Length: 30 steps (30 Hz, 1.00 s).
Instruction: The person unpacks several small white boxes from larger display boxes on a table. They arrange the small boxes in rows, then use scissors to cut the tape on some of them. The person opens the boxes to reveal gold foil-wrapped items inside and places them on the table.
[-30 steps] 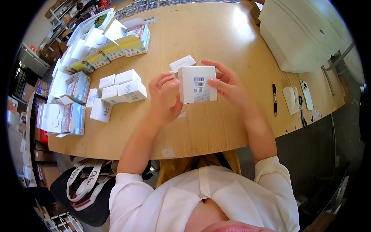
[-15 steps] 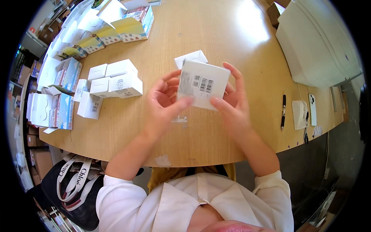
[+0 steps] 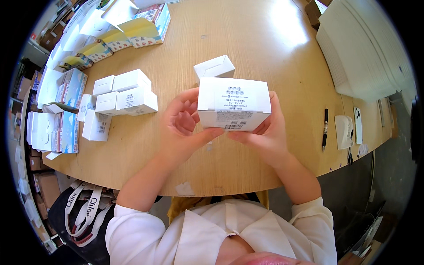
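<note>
Both hands, left hand (image 3: 183, 128) and right hand (image 3: 265, 134), were wrapped snug around a closed white box (image 3: 233, 104) held above the wooden table (image 3: 247, 48), with finished boxes (image 3: 123, 95) stacked left and flat cartons (image 3: 44, 128) still waiting.

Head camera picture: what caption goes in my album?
Both hands hold a white box above a wooden table.

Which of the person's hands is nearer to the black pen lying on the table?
The right. The right hand grips the white box on the side toward the black pen, apart from it. The left hand holds the box's far side, farther away.
</note>
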Tool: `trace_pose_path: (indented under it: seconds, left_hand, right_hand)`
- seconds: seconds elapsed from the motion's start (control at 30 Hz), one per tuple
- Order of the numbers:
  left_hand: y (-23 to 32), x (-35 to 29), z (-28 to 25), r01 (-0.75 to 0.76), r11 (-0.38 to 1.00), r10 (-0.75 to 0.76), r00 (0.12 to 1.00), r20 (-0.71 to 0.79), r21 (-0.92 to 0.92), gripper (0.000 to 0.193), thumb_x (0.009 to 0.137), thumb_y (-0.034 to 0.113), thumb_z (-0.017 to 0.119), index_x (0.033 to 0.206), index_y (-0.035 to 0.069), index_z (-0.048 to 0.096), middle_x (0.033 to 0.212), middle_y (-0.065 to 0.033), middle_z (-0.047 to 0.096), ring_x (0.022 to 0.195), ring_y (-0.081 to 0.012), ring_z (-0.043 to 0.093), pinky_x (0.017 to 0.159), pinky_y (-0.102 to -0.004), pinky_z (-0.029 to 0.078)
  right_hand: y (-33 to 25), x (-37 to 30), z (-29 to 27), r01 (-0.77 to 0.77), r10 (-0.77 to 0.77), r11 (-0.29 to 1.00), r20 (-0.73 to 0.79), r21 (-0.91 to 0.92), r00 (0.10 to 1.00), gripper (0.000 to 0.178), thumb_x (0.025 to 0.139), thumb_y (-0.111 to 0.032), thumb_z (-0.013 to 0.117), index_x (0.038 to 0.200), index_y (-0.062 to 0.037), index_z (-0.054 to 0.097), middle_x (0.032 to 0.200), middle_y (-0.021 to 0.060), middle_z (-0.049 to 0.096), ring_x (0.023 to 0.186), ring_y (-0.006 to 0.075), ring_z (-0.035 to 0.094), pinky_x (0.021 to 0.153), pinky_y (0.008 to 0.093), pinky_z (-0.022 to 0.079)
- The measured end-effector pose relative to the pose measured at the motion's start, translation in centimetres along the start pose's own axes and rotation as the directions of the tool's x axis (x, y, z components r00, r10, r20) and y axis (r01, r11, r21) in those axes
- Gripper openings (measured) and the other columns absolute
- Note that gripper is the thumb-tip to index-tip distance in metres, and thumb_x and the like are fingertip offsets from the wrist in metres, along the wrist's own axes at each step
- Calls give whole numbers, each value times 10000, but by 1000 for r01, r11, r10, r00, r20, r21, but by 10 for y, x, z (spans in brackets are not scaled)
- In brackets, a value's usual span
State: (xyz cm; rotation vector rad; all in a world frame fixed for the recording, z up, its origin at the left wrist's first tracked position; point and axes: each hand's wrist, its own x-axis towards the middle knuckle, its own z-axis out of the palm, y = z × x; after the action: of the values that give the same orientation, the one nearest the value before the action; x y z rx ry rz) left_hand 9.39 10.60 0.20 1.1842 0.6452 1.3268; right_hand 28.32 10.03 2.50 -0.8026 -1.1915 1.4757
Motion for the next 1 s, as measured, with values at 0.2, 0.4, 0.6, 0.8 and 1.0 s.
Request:
trace_pose_path:
  seconds: [0.2,0.4,0.6,0.8,1.0]
  left_hand:
    - [-4,3,-2,-126,990,122,989,82,57,643,691,-79,773,1260,38,497,1223,-93,590,1193,-245,545,989,-401,465]
    - [-8,8,-7,-223,968,202,965,165,119,610,691,-44,777,1232,23,503,1243,-158,579,1194,-302,547,1010,-434,448]
    - [-11,9,-8,-271,956,249,952,179,112,593,696,-33,774,1223,18,506,1249,-170,573,1202,-333,539,1017,-458,440]
    - [-10,9,-9,-283,949,255,949,187,140,578,697,-38,771,1215,20,521,1250,-157,575,1203,-331,538,1019,-456,439]
    - [-11,9,-8,-277,953,253,951,177,126,588,691,-2,790,1212,45,524,1234,-161,587,1193,-317,548,996,-448,457]
  right_hand:
    - [3,-1,-6,92,-89,991,34,-98,995,547,743,98,732,1086,-87,347,1125,122,593,1099,196,593,921,354,500]
    - [12,7,-12,230,-226,972,87,-37,970,518,759,33,748,1092,-91,371,1196,140,583,1164,220,556,996,389,437]
    - [17,10,-18,267,-255,961,142,-73,956,524,772,-4,748,1089,-106,344,1266,244,537,1163,284,562,928,394,505]
    - [14,9,-14,266,-263,964,128,-10,956,518,774,-16,758,1126,-98,388,1226,155,575,1177,236,545,1003,395,417]
    - [13,9,-14,250,-248,968,124,1,961,512,776,-24,758,1121,-103,388,1231,155,574,1175,235,546,1006,395,416]
